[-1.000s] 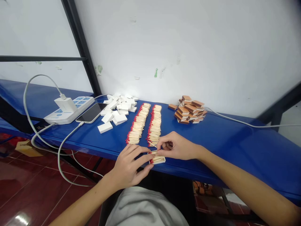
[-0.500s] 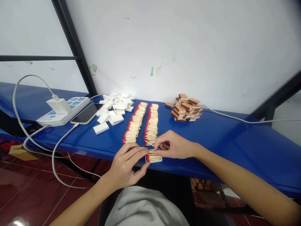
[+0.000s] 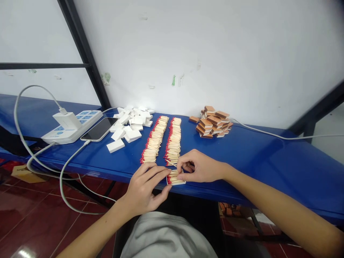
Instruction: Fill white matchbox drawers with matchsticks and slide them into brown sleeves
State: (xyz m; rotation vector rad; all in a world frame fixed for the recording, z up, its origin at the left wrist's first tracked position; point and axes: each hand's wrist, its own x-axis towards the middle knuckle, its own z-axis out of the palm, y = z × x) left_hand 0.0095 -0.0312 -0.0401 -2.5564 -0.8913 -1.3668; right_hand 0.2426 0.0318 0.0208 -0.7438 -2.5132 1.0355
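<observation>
At the table's front edge lies a small white matchbox tray filled with red-tipped matches, their heads to the left. My left hand grips the tray's left end between thumb and fingers. My right hand is closed, thumb and curled fingers pinching at the matches over the tray's right part and partly hiding them. Just behind are two long rows of loose matches, a left row and a right row, heads to the left. One match lies askew at the right row's near end.
White inner trays are heaped at the back left. Brown matchbox sleeves are piled at the back right. A phone, a power strip with a charger and looping white cables occupy the left of the blue table.
My right hand has lowered its pinched fingers slightly onto the matches in the tray, which now lie flatter. My left hand keeps its place on the tray.
</observation>
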